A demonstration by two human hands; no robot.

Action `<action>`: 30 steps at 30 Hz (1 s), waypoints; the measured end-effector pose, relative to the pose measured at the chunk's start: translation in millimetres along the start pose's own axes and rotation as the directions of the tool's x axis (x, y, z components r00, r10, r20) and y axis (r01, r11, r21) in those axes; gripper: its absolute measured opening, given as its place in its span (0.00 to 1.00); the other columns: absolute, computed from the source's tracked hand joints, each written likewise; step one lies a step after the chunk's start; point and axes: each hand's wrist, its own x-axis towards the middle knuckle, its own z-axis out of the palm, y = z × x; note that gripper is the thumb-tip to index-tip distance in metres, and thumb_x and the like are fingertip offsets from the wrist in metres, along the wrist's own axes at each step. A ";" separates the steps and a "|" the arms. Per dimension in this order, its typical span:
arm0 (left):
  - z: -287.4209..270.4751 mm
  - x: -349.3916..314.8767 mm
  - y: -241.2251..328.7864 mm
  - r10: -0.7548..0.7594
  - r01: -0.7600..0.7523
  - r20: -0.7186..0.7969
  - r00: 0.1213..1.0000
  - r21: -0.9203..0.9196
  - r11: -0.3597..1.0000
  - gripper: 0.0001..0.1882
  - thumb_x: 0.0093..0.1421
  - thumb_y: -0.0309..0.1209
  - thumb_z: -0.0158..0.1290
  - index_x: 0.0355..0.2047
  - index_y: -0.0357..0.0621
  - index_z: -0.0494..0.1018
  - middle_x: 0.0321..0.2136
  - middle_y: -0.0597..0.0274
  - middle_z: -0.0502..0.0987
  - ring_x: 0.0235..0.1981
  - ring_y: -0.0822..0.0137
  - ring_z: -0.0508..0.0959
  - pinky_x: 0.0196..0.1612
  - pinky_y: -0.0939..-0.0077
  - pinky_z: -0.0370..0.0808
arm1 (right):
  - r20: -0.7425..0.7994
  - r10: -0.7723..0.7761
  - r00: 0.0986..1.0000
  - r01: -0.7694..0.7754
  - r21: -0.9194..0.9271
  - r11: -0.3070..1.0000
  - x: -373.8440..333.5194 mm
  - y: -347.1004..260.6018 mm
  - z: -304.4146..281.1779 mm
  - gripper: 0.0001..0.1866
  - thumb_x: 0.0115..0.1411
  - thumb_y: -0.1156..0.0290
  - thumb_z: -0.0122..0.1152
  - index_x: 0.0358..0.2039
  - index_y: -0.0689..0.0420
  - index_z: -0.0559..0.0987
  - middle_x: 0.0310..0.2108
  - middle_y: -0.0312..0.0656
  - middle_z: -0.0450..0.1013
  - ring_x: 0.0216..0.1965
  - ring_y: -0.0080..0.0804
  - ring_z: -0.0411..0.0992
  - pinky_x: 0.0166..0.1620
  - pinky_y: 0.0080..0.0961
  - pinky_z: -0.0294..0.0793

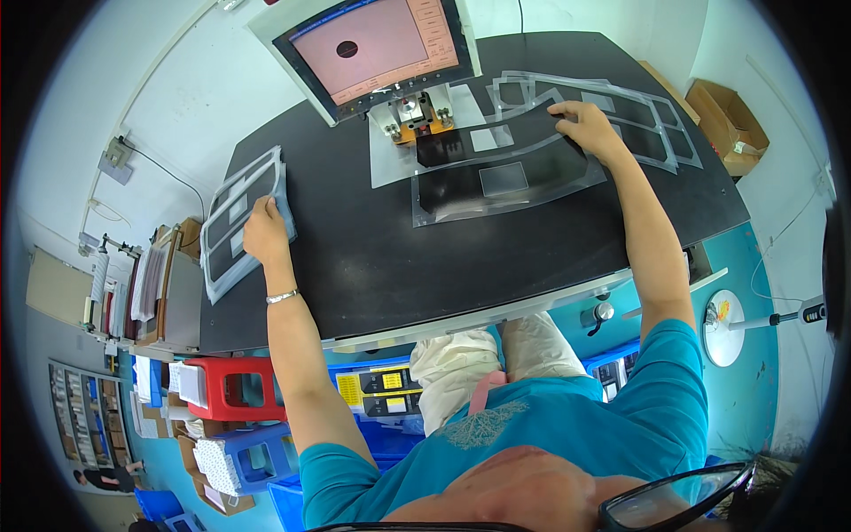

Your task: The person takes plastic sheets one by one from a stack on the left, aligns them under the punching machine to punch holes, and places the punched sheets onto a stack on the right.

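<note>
My right hand [587, 133] pinches the upper right part of a dark film sheet [541, 191] with clear margins and a rectangular window. That sheet lies across the dark table, its left end partly beneath the head of a small machine [412, 124]. At the table's left side my left hand [268, 232] is closed on the right edge of a stack of film sheets [251, 191] with clear borders. How many sheets its fingers hold cannot be made out. More clear-bordered film sheets [660, 133] lie overlapping just beyond and right of my right hand.
A monitor [377, 44] above the machine shows a dark round spot on a pink field. The black table's [399, 275] front edge runs close to my body. An open cardboard box [727, 124] stands behind the right side. Red and blue plastic stools [235, 390] are at lower left.
</note>
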 end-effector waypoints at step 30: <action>-29.7 -2.1 -3.6 0.126 -0.114 0.026 0.992 -0.276 0.954 0.10 0.58 0.39 0.60 0.36 0.51 0.83 0.32 0.54 0.83 0.34 0.52 0.82 0.39 0.66 0.76 | -0.038 0.124 0.992 -0.117 0.138 0.983 -1.6 -8.6 -4.3 0.21 0.59 0.71 0.60 0.54 0.60 0.77 0.36 0.39 0.75 0.30 0.22 0.70 0.31 0.20 0.71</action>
